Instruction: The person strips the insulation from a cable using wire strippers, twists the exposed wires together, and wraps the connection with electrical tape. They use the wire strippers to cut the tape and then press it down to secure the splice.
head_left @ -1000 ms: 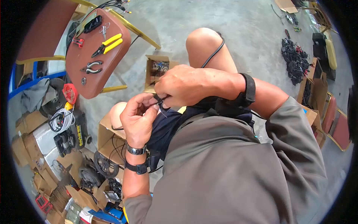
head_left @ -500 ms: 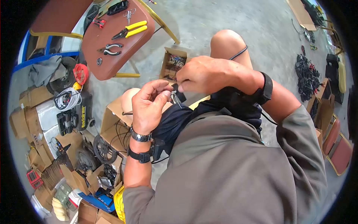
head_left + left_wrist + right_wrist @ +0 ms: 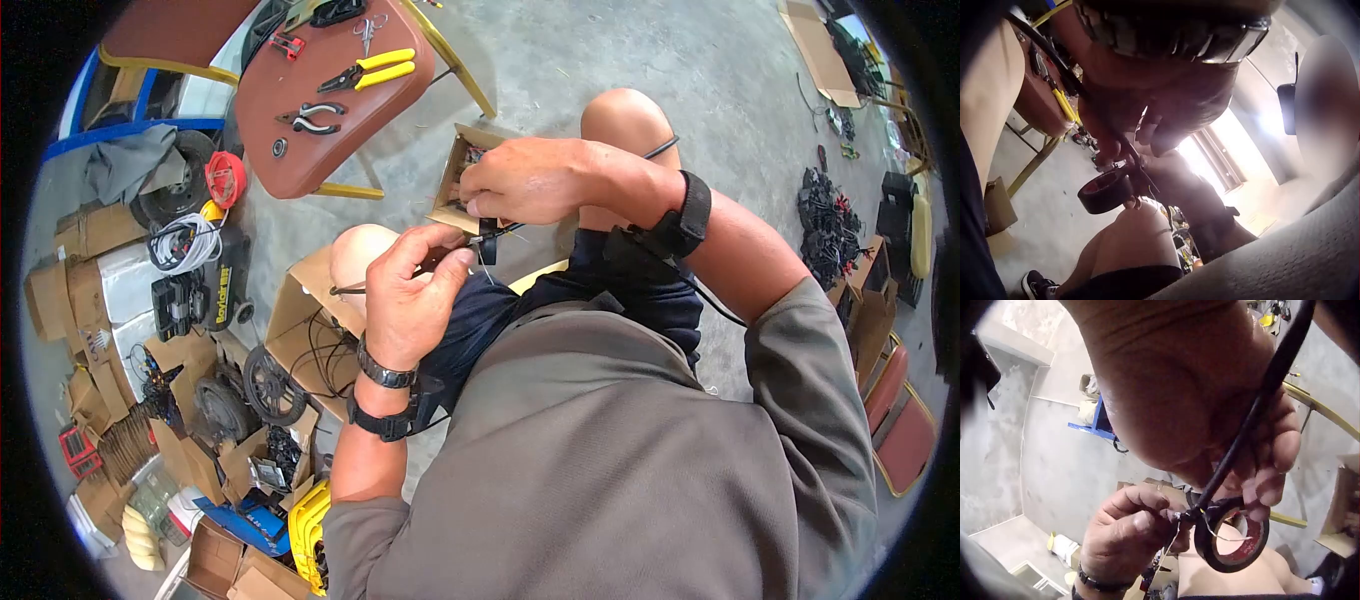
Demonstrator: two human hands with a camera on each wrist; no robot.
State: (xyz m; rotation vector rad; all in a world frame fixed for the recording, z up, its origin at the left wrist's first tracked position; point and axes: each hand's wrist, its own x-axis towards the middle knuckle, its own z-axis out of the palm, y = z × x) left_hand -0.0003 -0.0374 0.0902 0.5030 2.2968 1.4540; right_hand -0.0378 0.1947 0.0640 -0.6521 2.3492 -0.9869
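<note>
My left hand (image 3: 412, 300) pinches a black cable (image 3: 1238, 444) between thumb and fingertips at a joint with thin pale strands (image 3: 1166, 550) hanging loose. Close beside it, my right hand (image 3: 535, 180) holds a roll of black electrical tape (image 3: 1233, 540) with a red inner core. In the right wrist view the cable slants across the right palm and meets the left fingertips at the roll's edge. The left wrist view shows the tape roll (image 3: 1105, 191) hanging just below the fingers of both hands.
A brown chair (image 3: 330, 90) bears yellow-handled wire strippers (image 3: 370, 70), pliers (image 3: 312, 118) and scissors (image 3: 368, 35). A small carton (image 3: 450, 185) stands between the knees, and a larger carton (image 3: 310, 300) with black cables sits by the left knee. Dark cables (image 3: 830, 225) lie on the floor at right.
The head view has shifted, so the chair sits further right. My hands have moved slightly apart, and the tape roll and a straight stretch of cable now show between them.
</note>
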